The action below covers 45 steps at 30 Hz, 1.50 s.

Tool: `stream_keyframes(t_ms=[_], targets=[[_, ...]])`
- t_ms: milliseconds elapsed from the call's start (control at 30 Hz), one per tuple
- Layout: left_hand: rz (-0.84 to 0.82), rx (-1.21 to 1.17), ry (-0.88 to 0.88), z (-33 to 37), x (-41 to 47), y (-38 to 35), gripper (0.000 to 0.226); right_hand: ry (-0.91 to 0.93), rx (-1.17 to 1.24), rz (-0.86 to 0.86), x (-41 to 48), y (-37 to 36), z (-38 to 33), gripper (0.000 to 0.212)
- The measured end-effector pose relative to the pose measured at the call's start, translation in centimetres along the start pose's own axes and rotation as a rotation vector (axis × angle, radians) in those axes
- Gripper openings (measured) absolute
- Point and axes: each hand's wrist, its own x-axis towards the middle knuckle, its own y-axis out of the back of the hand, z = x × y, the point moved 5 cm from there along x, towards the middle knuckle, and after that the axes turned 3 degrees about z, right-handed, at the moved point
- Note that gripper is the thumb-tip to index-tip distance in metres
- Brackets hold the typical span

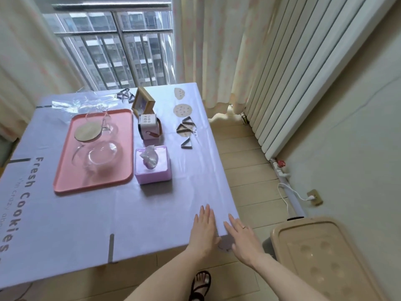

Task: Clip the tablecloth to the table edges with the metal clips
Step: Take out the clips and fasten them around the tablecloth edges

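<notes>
We see a tablecloth (pixel 152 213) that is smooth and faintly shiny, lightly creased; we cannot tell cloth from plastic sheet. The metal clips (pixel 186 127) look bright and polished. The tray (pixel 65 170) looks like matt plastic and the glassware (pixel 102 157) on it is clear and glossy. The tissue box (pixel 153 178) is smooth plastic, its tissue (pixel 149 158) crumpled paper. The picture frame (pixel 143 97) is pale wood.

The table (pixel 218 161) is covered by a lilac tablecloth (pixel 104 216). On the cloth lie a pink tray (pixel 63 170) at left, a tissue box (pixel 153 170) just right of it, a cube (pixel 149 127) and frame (pixel 142 103) farther back, clips (pixel 184 128) at right, and plastic wrap (pixel 82 104) at far left.
</notes>
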Motion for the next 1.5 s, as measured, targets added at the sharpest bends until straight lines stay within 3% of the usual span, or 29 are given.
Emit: stream_keyframes(t_ms=[100, 200, 400, 567, 700, 867, 1100, 1500], targets=[[0.039, 0.033, 0.014, 0.3, 1.5, -0.1, 0.112, -0.012, -0.009, 0.044, 0.9, 0.9, 0.5, 0.084], [0.009, 0.097, -0.005, 0.7, 2.0, -0.6, 0.113, 0.092, -0.053, 0.095, 1.7, 1.1, 0.2, 0.077], [-0.046, 0.126, 0.019, -0.5, 3.0, -3.1, 0.107, 0.164, -0.051, -0.009, 3.8, 0.4, 0.7, 0.090], [0.051, 0.148, -0.008, -0.1, 2.5, -1.2, 0.103, 0.273, -0.057, -0.087, 3.8, 1.0, 1.0, 0.070], [0.148, 0.160, -0.006, 0.9, 2.3, 1.3, 0.107, 0.321, -0.048, -0.091, 4.4, 0.6, 1.2, 0.069], [-0.010, 0.059, 0.067, 0.4, 2.4, -0.1, 0.113, 0.358, -0.001, -0.119, 5.2, 2.2, 1.9, 0.052], [0.243, -0.293, 0.303, -1.4, 2.2, 2.1, 0.062, 0.249, 0.206, -0.110, 7.9, 5.7, 4.5, 0.048], [0.296, -0.428, 0.369, -2.9, 7.9, 6.9, 0.052, 0.233, 0.308, -0.092, 15.4, 11.5, 3.8, 0.049]])
